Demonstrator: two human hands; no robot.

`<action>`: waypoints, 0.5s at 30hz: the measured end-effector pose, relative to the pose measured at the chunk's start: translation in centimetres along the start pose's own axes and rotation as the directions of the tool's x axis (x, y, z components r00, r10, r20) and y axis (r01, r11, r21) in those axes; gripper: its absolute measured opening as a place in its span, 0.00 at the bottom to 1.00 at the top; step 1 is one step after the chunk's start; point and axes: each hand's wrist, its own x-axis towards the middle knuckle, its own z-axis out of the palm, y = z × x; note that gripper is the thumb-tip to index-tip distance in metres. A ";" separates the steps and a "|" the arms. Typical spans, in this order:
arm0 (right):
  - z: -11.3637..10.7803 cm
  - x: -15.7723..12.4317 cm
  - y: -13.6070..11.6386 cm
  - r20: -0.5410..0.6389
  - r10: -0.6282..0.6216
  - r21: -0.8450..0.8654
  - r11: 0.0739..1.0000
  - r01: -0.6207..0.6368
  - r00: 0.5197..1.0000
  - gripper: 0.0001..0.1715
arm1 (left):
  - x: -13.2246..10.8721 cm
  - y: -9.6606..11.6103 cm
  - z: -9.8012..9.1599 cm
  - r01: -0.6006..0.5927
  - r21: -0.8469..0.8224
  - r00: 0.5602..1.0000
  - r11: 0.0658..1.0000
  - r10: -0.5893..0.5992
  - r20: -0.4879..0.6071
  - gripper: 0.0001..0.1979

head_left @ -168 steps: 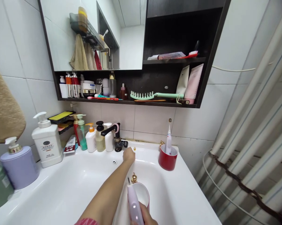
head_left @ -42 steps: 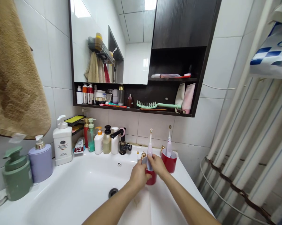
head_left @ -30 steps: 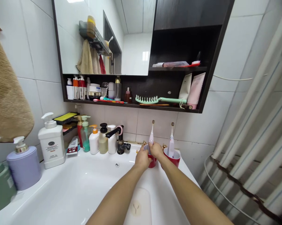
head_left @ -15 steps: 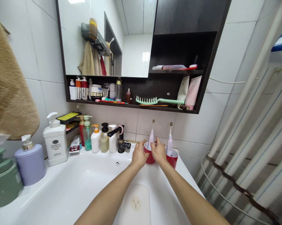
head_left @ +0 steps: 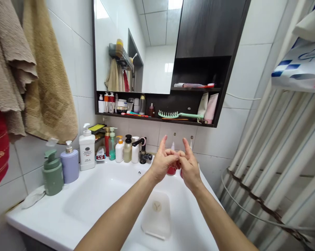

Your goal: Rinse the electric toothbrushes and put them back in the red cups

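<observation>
My left hand (head_left: 160, 163) and my right hand (head_left: 190, 166) are raised over the back right of the white sink (head_left: 99, 190). Each has one finger pointing up and the rest bent inward, and their fingertips meet. Nothing shows in either hand. Just behind them stands a red cup (head_left: 171, 171), partly covered, with an electric toothbrush (head_left: 173, 146) upright in it. A second toothbrush (head_left: 191, 143) rises behind my right hand; its cup is mostly hidden. In the basin below lies a pale, translucent rectangular tray (head_left: 157, 218).
Left of the black faucet (head_left: 144, 153) stand several pump bottles (head_left: 127, 150). Overhead hangs a mirror cabinet (head_left: 194, 31), with a green hairbrush (head_left: 180, 114) on its lower shelf. Towels (head_left: 46, 73) hang at left. White pipes (head_left: 285, 146) with a cable line the right wall.
My hands have come away from around the red cup, nearer to me, and their fingers now meet. The view has pulled back, showing more of the towels and sink.
</observation>
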 end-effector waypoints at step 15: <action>-0.1 0.2 0.9 -0.088 0.172 -0.242 0.952 -0.188 0.981 0.30 | 1.0 -0.5 0.0 0.405 0.079 0.908 0.911 -0.390 -0.155 0.29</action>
